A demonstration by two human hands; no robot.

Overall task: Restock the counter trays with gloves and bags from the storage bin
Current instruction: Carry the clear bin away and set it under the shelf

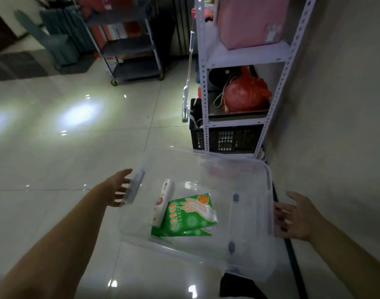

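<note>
While both hands spread empty beside it, clear storage bin (206, 251) with green glove packs (184, 216).

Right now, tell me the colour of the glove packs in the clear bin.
Green with white and orange print, on the glove packs; head view.

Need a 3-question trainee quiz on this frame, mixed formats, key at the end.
1. True or false: the left hand is holding a green glove pack.
2. What lies just left of the glove packs inside the clear bin? A) white roll B) scissors C) bottle
3. Fill in: the red bag sits on the metal ____.

Key: 1 false, both the left and right hand are open at the bin's sides. 2 A, the white roll. 3 shelf.
</note>
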